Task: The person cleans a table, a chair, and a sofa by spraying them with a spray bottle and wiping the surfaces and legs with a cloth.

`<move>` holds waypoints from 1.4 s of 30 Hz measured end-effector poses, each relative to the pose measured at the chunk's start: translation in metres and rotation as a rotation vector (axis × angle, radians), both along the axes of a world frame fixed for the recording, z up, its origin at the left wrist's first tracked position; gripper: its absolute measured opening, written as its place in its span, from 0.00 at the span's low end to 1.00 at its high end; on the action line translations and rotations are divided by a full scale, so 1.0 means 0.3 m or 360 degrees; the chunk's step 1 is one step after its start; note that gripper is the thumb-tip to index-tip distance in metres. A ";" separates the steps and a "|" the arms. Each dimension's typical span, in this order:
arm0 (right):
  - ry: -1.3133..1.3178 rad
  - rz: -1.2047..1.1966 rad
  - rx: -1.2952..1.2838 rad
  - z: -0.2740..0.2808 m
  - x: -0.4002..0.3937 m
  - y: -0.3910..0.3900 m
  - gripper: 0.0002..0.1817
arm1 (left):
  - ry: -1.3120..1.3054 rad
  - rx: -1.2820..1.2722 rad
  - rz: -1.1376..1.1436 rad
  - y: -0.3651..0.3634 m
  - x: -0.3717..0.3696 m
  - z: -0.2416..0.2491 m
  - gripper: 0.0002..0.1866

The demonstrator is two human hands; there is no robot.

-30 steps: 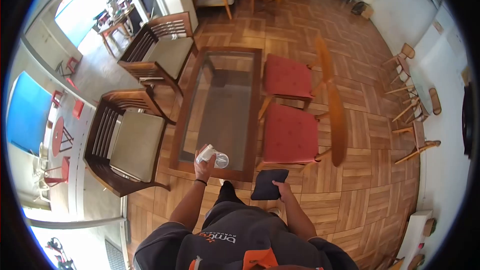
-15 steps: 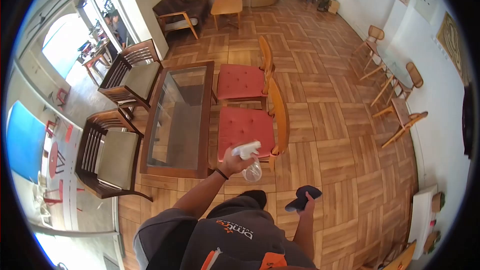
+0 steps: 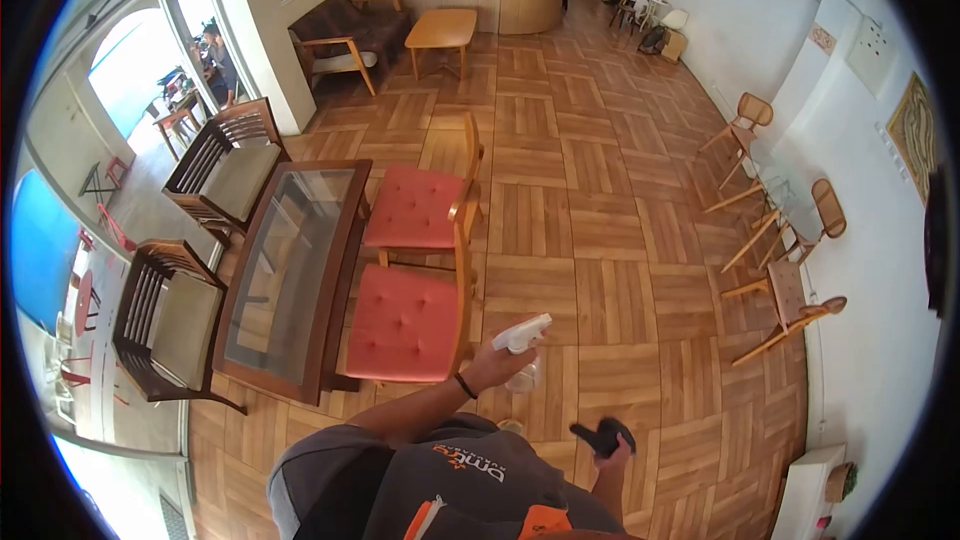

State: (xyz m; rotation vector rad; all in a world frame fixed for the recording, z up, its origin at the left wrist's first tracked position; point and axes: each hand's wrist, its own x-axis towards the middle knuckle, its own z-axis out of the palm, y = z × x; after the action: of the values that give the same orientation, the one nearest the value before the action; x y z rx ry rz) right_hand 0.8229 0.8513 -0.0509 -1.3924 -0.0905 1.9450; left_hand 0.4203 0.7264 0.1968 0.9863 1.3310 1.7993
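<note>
My left hand (image 3: 488, 368) is closed around a spray bottle (image 3: 523, 334) with a white trigger head and a clear body, held upright in front of me. Lower and to the right, my right hand (image 3: 613, 460) grips a bunched dark cloth (image 3: 606, 435). Left of the bottle stands the nearer wooden chair with a red tufted cushion (image 3: 404, 324); a second red-cushioned chair (image 3: 412, 207) is just beyond it. Both face a low wooden table (image 3: 333, 312) with a glass top.
Two slatted armchairs (image 3: 165, 325) with beige cushions line the table's far-left side. A brown sofa (image 3: 352, 32) and a small wooden table (image 3: 442, 28) stand near the counter (image 3: 530, 2). Along the right wall are a glass table (image 3: 785, 185) and several chairs. Parquet floor (image 3: 580, 210) runs between.
My view has turned and shifted right, so the furniture sits further left. The spray bottle is now over the floor right of the near chair. The cloth has changed shape in my right hand.
</note>
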 end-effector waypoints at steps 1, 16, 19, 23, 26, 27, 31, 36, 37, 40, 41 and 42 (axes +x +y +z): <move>-0.0069 0.0064 0.0082 -0.027 0.035 0.057 0.25 | -0.0003 -0.0083 -0.0003 0.074 -0.009 0.025 0.29; -0.0499 0.0204 0.0062 -0.278 -0.698 1.516 0.20 | 0.0029 -0.0578 0.0683 1.003 -0.550 -0.094 0.21; -0.0223 0.0492 0.0254 0.020 -1.168 1.866 0.23 | 0.0028 -0.0416 0.0922 1.170 -0.678 -0.007 0.20; -0.0231 0.0849 0.0445 0.139 -1.783 2.308 0.22 | -0.0069 -0.0379 0.1256 1.388 -0.867 0.009 0.19; -0.0206 0.1056 0.0502 0.219 -2.216 2.542 0.22 | -0.0035 -0.0468 0.1411 1.560 -1.092 -0.084 0.18; -0.0285 0.1079 0.0452 0.211 -2.338 2.601 0.22 | -0.0002 -0.0565 0.1431 1.608 -1.178 -0.113 0.18; 0.0143 0.1051 0.0492 0.234 -2.631 2.712 0.25 | 0.0144 -0.0579 0.1469 1.853 -1.609 -0.165 0.18; 0.0091 0.0963 0.0268 0.256 -2.749 2.944 0.23 | 0.0131 -0.0483 0.1353 2.233 -2.176 -0.013 0.18; 0.0129 0.0934 0.0293 0.244 -2.766 2.999 0.23 | 0.0103 -0.0441 0.1305 2.313 -2.282 0.014 0.17; 0.0169 0.0846 0.0369 0.140 -2.815 3.197 0.21 | 0.0131 -0.0363 0.1199 2.535 -2.586 0.061 0.13; 0.0122 0.0819 0.0375 0.083 -2.845 3.267 0.21 | 0.0205 -0.0391 0.1188 2.602 -2.686 0.058 0.13; 0.0037 0.0720 0.0350 0.047 -2.905 3.329 0.21 | 0.0285 -0.0414 0.1183 2.671 -2.794 0.052 0.12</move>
State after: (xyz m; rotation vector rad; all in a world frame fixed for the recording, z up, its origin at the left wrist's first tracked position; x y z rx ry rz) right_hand -0.0485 1.8501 -0.0369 -1.2788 -0.6375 2.2307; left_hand -0.4178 1.5277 0.2123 0.5447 2.1847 1.9945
